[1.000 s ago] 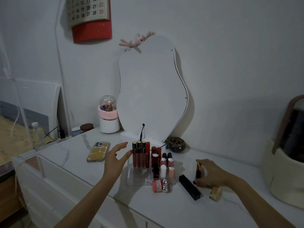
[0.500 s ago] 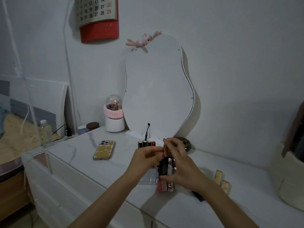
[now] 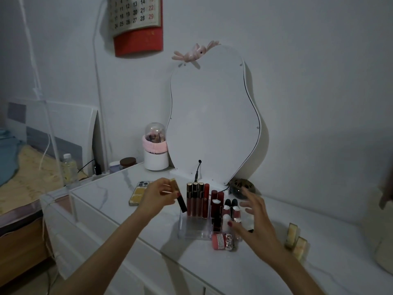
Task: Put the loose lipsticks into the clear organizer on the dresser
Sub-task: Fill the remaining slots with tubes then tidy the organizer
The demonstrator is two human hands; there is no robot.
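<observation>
The left hand pinches a dark lipstick with a gold end, tilted, its lower end at the left edge of the clear organizer on the dresser; the step in hand looks like seating this one in a slot. The right hand hovers over the organizer's right side with fingers spread and holding nothing, its fingertips near the short tubes standing there. The back row already holds tall glosses, and shorter lipsticks fill the right cells, while the front left cells look free. A pink tube and a silver one lie loose against the front wall, and two pale gold pieces stand well apart to the right. Next, I judge, the lipstick must be turned upright over an open cell and lowered without knocking the glosses just beside it; whether the right hand touches the organizer cannot be told
</observation>
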